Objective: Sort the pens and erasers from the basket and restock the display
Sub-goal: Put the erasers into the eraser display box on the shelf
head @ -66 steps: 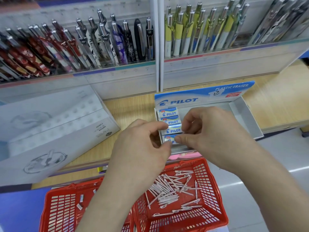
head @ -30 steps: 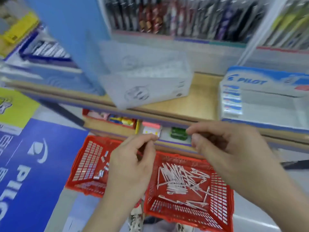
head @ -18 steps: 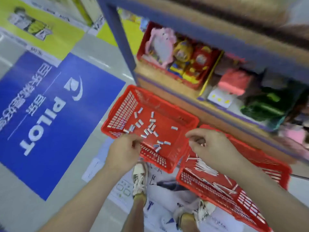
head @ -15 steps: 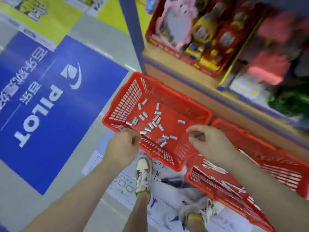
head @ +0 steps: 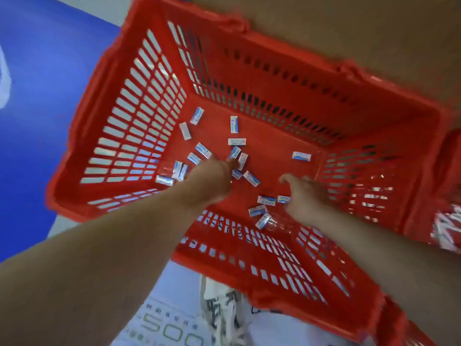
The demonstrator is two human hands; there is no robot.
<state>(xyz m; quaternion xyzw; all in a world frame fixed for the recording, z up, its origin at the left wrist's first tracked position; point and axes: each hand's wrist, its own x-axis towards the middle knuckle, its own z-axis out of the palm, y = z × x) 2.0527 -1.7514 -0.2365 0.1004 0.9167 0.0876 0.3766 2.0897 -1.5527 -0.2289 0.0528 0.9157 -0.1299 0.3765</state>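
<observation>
Grip unclear: left hand (head: 212, 182), right hand (head: 305, 196) blurred over erasers (head: 301, 156) (in basket (head: 119, 136)).

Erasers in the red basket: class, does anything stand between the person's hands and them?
Nothing visible does. The left hand and right hand are both inside the open-topped basket, down among the loose erasers on its floor.

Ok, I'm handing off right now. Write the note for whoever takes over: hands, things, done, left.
Left hand: inside the red slotted plastic basket, fingertips at the small white-and-blue wrapped erasers; blur hides any grip.
Right hand: looks open, low beside erasers by the near wall.
Things: well over a dozen erasers scattered on the basket floor; white pens, blurred, in a second red basket on the right.
Done: cannot tell, display out of view.
Left: gather erasers, restock the display, then the pens.
</observation>
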